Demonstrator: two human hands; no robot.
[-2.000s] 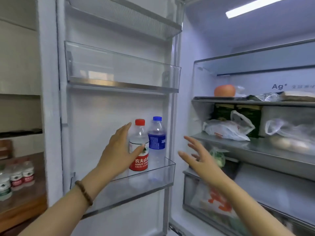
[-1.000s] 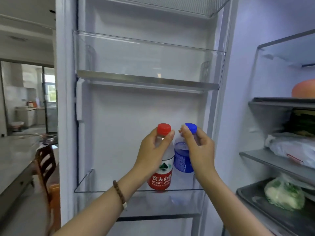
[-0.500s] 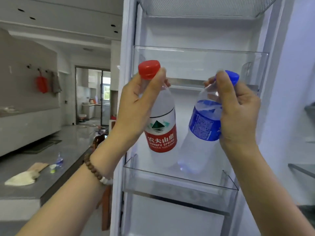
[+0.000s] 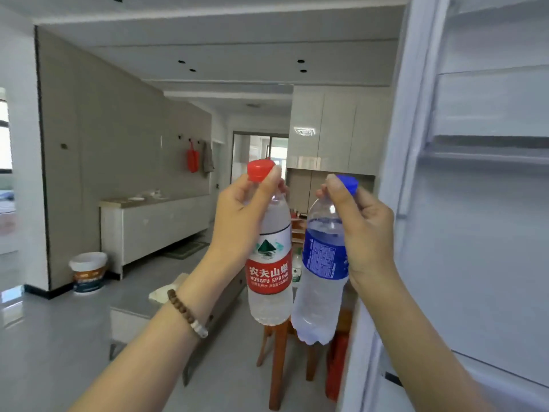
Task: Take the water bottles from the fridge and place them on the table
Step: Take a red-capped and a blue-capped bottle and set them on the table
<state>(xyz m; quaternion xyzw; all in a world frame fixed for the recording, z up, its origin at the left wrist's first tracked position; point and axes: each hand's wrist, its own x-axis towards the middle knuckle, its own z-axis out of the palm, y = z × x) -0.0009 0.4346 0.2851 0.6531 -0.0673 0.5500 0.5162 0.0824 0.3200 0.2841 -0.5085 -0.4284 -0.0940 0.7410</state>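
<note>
My left hand point(image 4: 237, 221) grips the neck of a clear water bottle with a red cap and red label point(image 4: 269, 275), held upright in mid-air. Just to its right, my right hand point(image 4: 364, 230) holds a second clear bottle with a blue cap and blue label point(image 4: 322, 278), tilted slightly with its base toward the left. The two bottles hang side by side, nearly touching. The open fridge door point(image 4: 475, 233) fills the right of the view. A grey table point(image 4: 133, 295) lies below and behind my left forearm, partly hidden.
A wooden chair point(image 4: 279, 361) stands below the bottles beside the table. A pale cloth point(image 4: 162, 292) lies on the table. A white sideboard point(image 4: 154, 224) runs along the left wall, with a white bucket point(image 4: 88, 272) on the floor by it.
Both bottles have come out of the fridge door shelf and the view has swung left, from the door interior to the room with the table.
</note>
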